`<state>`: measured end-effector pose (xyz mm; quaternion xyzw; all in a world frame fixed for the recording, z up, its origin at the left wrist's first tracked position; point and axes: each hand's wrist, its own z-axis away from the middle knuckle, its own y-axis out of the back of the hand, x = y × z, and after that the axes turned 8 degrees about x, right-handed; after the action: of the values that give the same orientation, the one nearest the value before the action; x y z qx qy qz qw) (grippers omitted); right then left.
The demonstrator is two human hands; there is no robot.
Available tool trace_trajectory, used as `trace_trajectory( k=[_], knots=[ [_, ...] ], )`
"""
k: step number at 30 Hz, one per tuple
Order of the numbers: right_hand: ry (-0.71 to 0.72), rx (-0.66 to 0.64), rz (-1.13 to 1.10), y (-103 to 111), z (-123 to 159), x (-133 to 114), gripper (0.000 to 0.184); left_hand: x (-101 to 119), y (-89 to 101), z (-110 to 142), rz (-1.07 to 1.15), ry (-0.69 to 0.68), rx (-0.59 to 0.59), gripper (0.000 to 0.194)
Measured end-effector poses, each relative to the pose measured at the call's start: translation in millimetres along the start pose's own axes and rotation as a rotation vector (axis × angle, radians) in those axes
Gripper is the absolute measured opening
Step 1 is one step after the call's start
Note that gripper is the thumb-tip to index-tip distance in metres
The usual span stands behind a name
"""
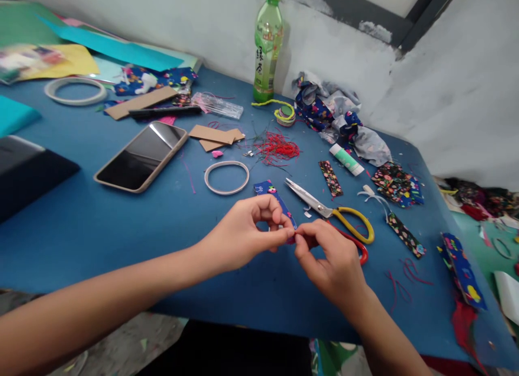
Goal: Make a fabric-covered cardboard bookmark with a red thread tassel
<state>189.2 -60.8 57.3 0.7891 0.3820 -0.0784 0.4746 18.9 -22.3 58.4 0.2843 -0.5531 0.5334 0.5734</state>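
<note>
My left hand (253,225) and my right hand (326,252) meet above the table, fingertips pinched together and almost touching. A tiny reddish bit shows between them; what exactly they pinch is too small to make out. Just behind my left fingers is a blue patterned fabric strip (263,187), partly covered by that hand; whether it is held or lying there I cannot tell. Scissors (320,207) with yellow and red handles lie open beyond my right hand, which hides part of the red handle.
On the blue table (121,230) lie a phone (141,157), a tape roll (226,178), red thread (279,148), a glue stick (346,160) and a floral strip (405,234). A green bottle (268,52) and crumpled fabric (336,108) stand by the wall.
</note>
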Motion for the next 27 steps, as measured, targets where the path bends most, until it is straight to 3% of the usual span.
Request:
trace_trajectory(
  k=[27],
  knots=[
    [-0.007, 0.081, 0.168, 2.2, -1.9, -0.5, 0.012, -4.9, 1.5, 7.0, -0.085, -0.032, 0.035, 0.032]
  ],
)
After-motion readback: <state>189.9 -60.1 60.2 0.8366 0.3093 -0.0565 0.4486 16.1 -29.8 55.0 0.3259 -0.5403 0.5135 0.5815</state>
